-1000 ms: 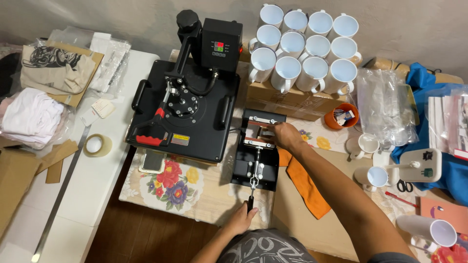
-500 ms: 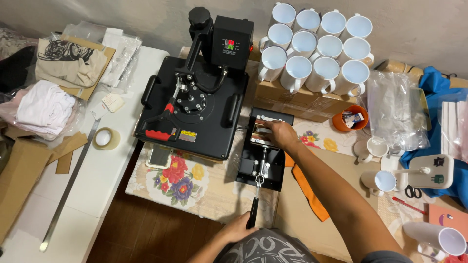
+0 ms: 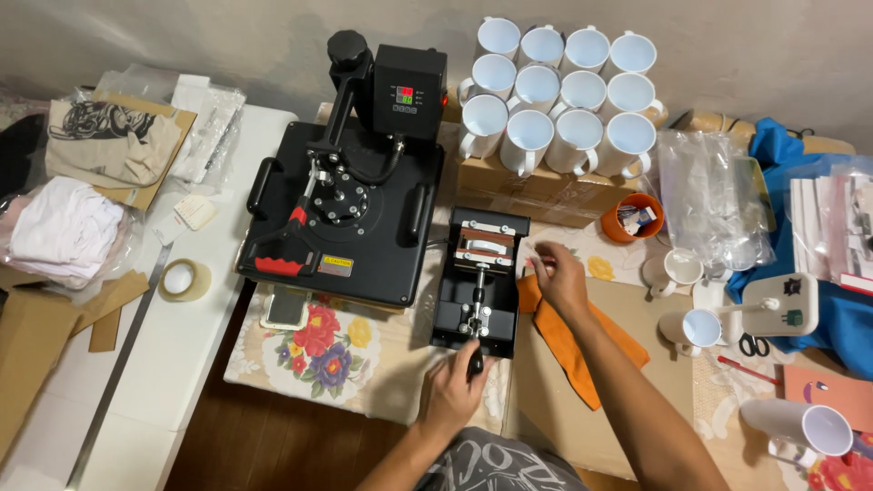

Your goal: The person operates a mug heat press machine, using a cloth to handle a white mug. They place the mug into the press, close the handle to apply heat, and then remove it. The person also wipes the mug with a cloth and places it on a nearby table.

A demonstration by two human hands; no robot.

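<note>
Large black flat heat press (image 3: 341,218), centre of the frame: steel plate machine with red-tipped lever and a control box at its rear, standing on a floral cloth over the surface (image 3: 364,382).

Cluster of white ceramic mugs (image 3: 555,100), upper centre: about a dozen, upright on a brown cardboard box.

Small black mug-press attachment (image 3: 480,277), just right of the flat press, centre: brown heating band at its upper end, a long lever running down toward the lower centre.

Orange cloth strip (image 3: 568,341), just right of the mug press, lying flat on cardboard.

Left hand (image 3: 459,391), lower centre: grip closed around the black knob at the lever's end.

Right hand (image 3: 556,277), centre right: fingers loosely curled, resting on the upper end of the orange cloth beside the heating band; whether it pinches anything, cannot tell.

Step in hand, as judged: working the mug-press lever, with the band apparently holding no mug. A further move would call for a firm hold on the lever while the right hand stays off the band.
</note>
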